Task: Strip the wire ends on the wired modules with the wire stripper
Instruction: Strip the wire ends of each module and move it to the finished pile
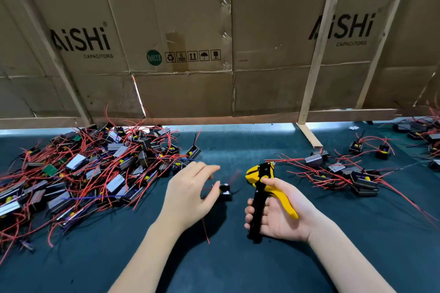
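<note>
On the desk (238, 269), the left hand (190, 197) lies left of the right hand (281, 216), one module (225, 191) between them, touching the left. The stripper (264, 195) sits in the right hand. A big pile (83, 173) lies left of the left hand; a smaller pile (345, 173) lies right of and behind the right hand. Cardboard (190, 43) stands behind both.

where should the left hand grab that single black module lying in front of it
Grip the small black module across its boxy body, coming from above and the left where the left hand hovers. Its red wires trail away toward the wire stripper, so that leaves them free.
</note>
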A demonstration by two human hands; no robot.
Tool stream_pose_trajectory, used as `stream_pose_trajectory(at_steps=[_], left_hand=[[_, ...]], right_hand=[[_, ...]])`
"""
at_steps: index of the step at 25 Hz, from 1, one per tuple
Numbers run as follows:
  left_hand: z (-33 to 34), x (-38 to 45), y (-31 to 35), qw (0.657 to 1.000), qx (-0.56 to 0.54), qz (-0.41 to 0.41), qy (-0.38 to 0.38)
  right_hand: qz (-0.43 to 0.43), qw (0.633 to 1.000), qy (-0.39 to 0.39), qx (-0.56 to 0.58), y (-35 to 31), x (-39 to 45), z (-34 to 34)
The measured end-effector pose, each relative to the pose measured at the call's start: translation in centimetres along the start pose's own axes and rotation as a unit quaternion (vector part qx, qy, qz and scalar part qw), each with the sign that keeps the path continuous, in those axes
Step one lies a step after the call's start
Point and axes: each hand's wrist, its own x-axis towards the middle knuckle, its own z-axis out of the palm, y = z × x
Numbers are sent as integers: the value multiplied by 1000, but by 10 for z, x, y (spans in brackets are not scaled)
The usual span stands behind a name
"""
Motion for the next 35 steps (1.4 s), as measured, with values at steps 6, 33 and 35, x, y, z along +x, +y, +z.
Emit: stream_pose_trajectory(at_steps=[6,33,35], left_hand=[[16,-4,-4,986,-75,-108,-97],[20,-3,-1,977,-167,-103,-87],[23,-3,0,971,-197,-116,-76]], right_hand=[[6,1000,-5,-4,0,1,0],[15,999,-27,-35,0,-1,1],[15,998,-34,-43,0,0,0]])
